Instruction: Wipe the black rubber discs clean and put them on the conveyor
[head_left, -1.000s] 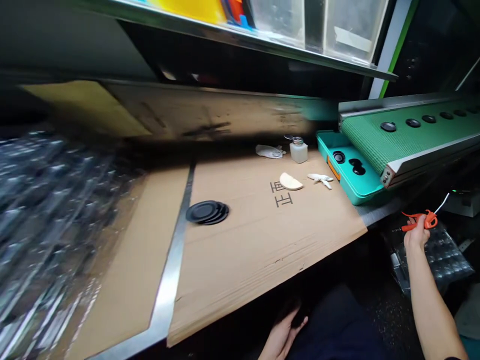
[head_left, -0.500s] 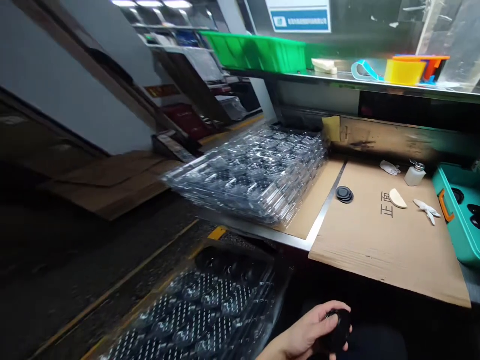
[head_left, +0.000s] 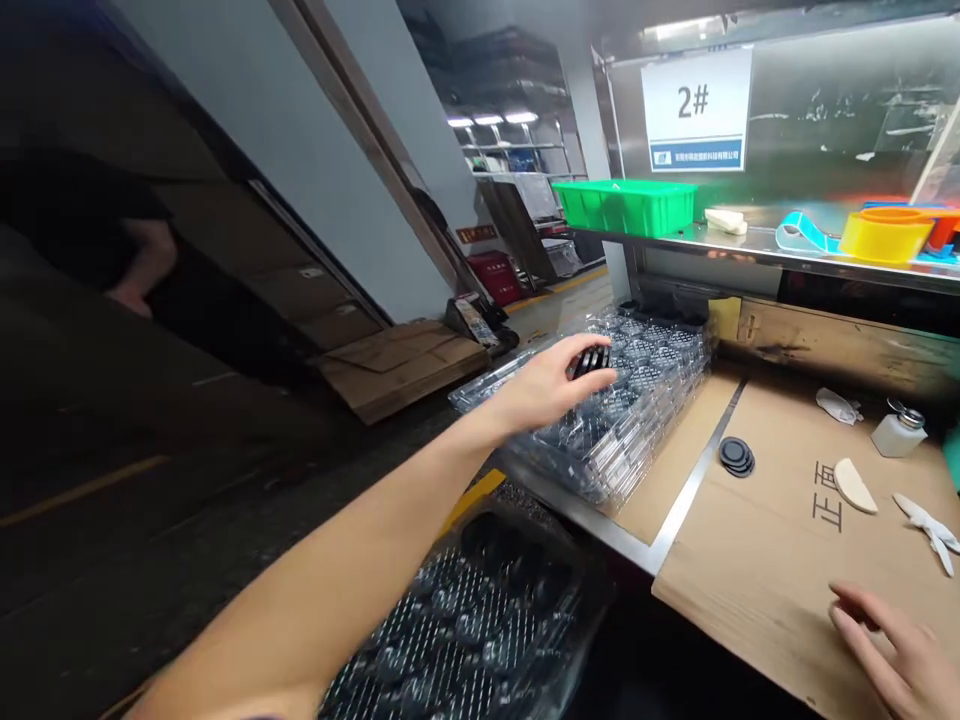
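My left hand (head_left: pixel 553 385) reaches out over the stack of clear plastic trays (head_left: pixel 622 465). Its thumb and fingers close around a small stack of black discs (head_left: pixel 592 362), partly hidden by the palm. Black pieces sit in the pockets of the trays. At the lower right, my right hand (head_left: pixel 904 655) is over the cardboard sheet (head_left: pixel 750 580) near its front edge, fingers apart and holding nothing. More black discs (head_left: pixel 736 457) lie overlapped on the cardboard. Another filled clear tray (head_left: pixel 465 640) is low beneath my left forearm.
On the cardboard are a cream half-round pad (head_left: pixel 855 487), a white pump bottle (head_left: pixel 898 432) and a crumpled white cloth (head_left: pixel 838 407). The shelf above bears a green bin (head_left: pixel 630 208) and yellow tape (head_left: pixel 885 235). A person's arm (head_left: pixel 146 260) shows at far left.
My left hand has gone from low in front of the bench up and forward over the tray stack, carrying black discs. My right hand has come into view. The camera has turned left.
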